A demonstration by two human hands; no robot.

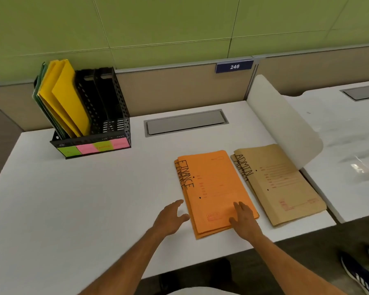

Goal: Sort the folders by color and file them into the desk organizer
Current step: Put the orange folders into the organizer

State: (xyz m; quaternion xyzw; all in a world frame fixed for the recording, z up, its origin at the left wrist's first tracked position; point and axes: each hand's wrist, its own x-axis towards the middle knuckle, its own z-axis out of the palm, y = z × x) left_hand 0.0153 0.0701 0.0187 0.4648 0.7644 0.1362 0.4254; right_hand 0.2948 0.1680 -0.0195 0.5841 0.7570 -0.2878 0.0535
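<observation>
Two orange folders (pixel 213 188) marked FINANCE lie stacked on the white desk (pixel 83 199) in front of me. Beside them on the right lie two brown folders (pixel 281 184) marked ADMIN. My left hand (pixel 170 218) hovers open at the orange stack's left edge. My right hand (pixel 243 218) rests with straight fingers on the stack's near right corner. A black desk organizer (pixel 107 116) stands at the back left. Yellow folders (pixel 66 96) and green folders (pixel 39 90) stand in its left slots. Its right slots hold nothing.
Green and pink sticky labels (pixel 94 147) line the organizer's front. A grey cable hatch (pixel 185 122) is set into the desk behind the folders. A white curved divider (pixel 285 124) separates the neighbouring desk on the right. Someone's blue shoes (pixel 358 271) show at the lower right.
</observation>
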